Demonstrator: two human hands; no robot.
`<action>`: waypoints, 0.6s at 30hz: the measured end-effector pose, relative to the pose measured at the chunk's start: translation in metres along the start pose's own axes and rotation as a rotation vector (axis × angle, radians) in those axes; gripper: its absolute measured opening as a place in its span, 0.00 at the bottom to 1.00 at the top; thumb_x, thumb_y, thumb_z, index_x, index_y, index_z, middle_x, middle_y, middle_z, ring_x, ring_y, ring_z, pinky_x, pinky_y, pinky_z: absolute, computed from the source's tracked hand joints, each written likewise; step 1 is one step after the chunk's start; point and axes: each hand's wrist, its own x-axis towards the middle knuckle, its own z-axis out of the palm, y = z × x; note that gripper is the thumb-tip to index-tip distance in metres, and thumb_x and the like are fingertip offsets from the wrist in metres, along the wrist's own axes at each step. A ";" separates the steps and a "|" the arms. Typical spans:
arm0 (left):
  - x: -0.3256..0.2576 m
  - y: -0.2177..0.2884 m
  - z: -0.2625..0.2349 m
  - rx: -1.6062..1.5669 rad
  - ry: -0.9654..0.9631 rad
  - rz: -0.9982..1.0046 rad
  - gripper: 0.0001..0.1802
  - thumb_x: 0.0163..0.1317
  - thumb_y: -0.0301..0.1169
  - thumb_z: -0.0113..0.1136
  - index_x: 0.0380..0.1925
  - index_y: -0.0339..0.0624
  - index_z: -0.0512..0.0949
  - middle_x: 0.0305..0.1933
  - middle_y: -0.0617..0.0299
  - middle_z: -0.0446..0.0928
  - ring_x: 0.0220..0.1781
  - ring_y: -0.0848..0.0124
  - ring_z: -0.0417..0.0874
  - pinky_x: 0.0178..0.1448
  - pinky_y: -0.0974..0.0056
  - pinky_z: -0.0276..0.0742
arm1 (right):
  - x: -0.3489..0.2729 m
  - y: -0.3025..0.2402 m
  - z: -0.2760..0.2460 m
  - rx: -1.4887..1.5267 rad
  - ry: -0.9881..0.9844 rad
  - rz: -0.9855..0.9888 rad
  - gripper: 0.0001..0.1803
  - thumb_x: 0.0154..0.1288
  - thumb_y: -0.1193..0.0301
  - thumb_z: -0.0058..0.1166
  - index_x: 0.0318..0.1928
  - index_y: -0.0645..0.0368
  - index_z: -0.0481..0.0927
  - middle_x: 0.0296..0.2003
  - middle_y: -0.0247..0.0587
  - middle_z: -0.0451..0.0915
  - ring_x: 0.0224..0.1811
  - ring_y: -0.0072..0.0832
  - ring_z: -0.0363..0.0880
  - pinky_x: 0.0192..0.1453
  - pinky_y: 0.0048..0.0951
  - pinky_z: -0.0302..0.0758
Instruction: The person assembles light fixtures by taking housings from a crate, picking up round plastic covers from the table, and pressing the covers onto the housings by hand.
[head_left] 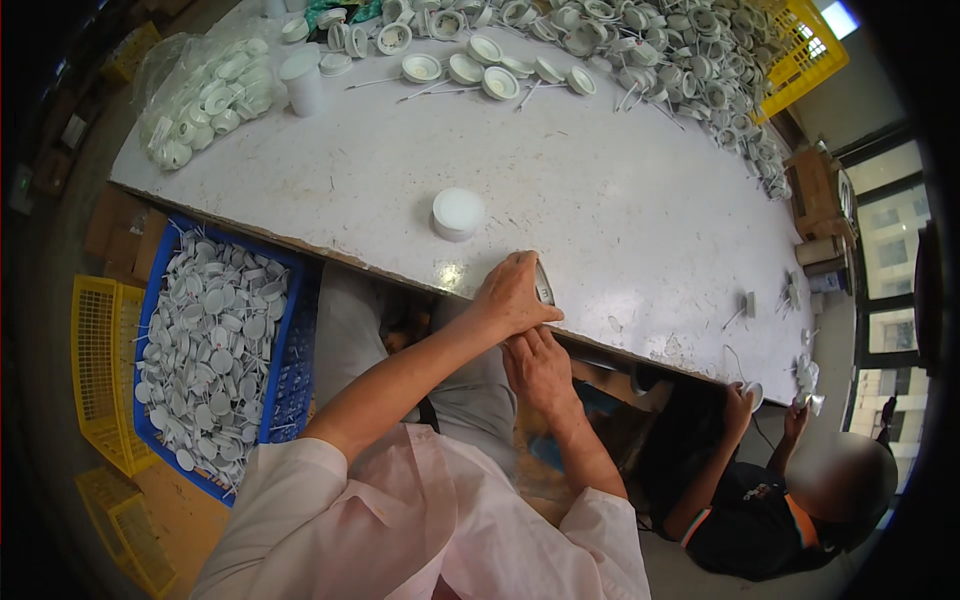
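Note:
My left hand (512,296) is closed around a round, pale light housing (544,284) stood on its edge at the front of the white table (620,210). Most of the housing is hidden behind the fingers; only its rim and a greyish inner side show. Just below, at the table's edge, my right hand (540,368) has its fingers bent and pressed together, close against the left thumb. Whatever those fingers pinch is hidden. Beyond my left hand, a short white cylinder with a flat round top (458,214) rests on the table.
Several loose round housings with wires (484,70) lie farther back, before a large heap (680,50). A clear bag of white parts (215,95) and white cups (302,80) sit far left. Below, a blue crate (150,420) holds white discs. A co-worker (770,500) works at right.

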 end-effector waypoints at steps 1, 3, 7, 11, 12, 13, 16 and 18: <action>0.000 -0.003 0.001 0.002 0.000 0.000 0.44 0.41 0.42 0.73 0.54 0.28 0.65 0.53 0.38 0.70 0.57 0.47 0.73 0.60 0.54 0.71 | -0.002 0.000 0.001 -0.003 -0.056 0.023 0.08 0.51 0.77 0.57 0.34 0.60 0.75 0.31 0.43 0.73 0.35 0.40 0.74 0.40 0.36 0.74; 0.000 -0.011 0.001 -0.031 -0.002 0.005 0.48 0.36 0.42 0.73 0.56 0.27 0.65 0.54 0.38 0.72 0.56 0.48 0.75 0.61 0.56 0.71 | -0.005 -0.001 0.002 -0.007 -0.112 0.049 0.09 0.52 0.76 0.58 0.35 0.61 0.75 0.33 0.44 0.74 0.37 0.41 0.75 0.42 0.37 0.74; -0.011 -0.021 -0.016 -0.178 -0.074 0.010 0.46 0.37 0.38 0.74 0.58 0.31 0.65 0.52 0.43 0.74 0.55 0.53 0.76 0.60 0.59 0.72 | -0.003 -0.015 -0.017 0.059 -0.068 0.041 0.07 0.50 0.77 0.58 0.32 0.59 0.76 0.32 0.41 0.77 0.35 0.38 0.76 0.39 0.34 0.74; -0.035 -0.051 -0.028 -0.535 -0.054 0.131 0.46 0.41 0.27 0.74 0.62 0.36 0.61 0.55 0.57 0.72 0.58 0.69 0.73 0.63 0.63 0.70 | -0.014 -0.037 -0.056 0.430 0.178 0.109 0.10 0.51 0.80 0.57 0.37 0.61 0.80 0.32 0.43 0.80 0.31 0.36 0.79 0.34 0.31 0.75; -0.039 -0.059 -0.027 -0.696 -0.072 0.147 0.46 0.41 0.26 0.74 0.62 0.37 0.60 0.56 0.58 0.71 0.59 0.70 0.72 0.64 0.63 0.68 | -0.015 -0.036 -0.058 0.439 0.171 0.106 0.10 0.51 0.80 0.57 0.37 0.61 0.80 0.32 0.43 0.80 0.31 0.36 0.79 0.34 0.31 0.75; -0.042 -0.055 -0.032 -0.862 -0.103 0.167 0.46 0.42 0.26 0.74 0.62 0.38 0.60 0.58 0.60 0.70 0.60 0.71 0.71 0.65 0.63 0.67 | -0.017 -0.035 -0.061 0.394 0.246 0.295 0.12 0.52 0.82 0.57 0.40 0.62 0.80 0.31 0.43 0.81 0.30 0.37 0.79 0.33 0.31 0.75; -0.057 -0.042 -0.044 -1.082 -0.237 0.115 0.46 0.46 0.22 0.71 0.64 0.38 0.56 0.56 0.59 0.69 0.55 0.70 0.73 0.60 0.62 0.72 | -0.012 -0.025 -0.050 0.267 0.397 0.454 0.15 0.53 0.85 0.55 0.43 0.63 0.80 0.31 0.45 0.81 0.30 0.37 0.80 0.34 0.31 0.75; -0.062 -0.044 -0.046 -1.061 -0.255 0.143 0.45 0.48 0.19 0.68 0.64 0.38 0.54 0.53 0.57 0.69 0.50 0.69 0.77 0.55 0.62 0.77 | 0.003 -0.019 -0.040 0.077 0.468 0.295 0.17 0.52 0.86 0.55 0.45 0.64 0.79 0.37 0.46 0.82 0.34 0.38 0.80 0.37 0.32 0.76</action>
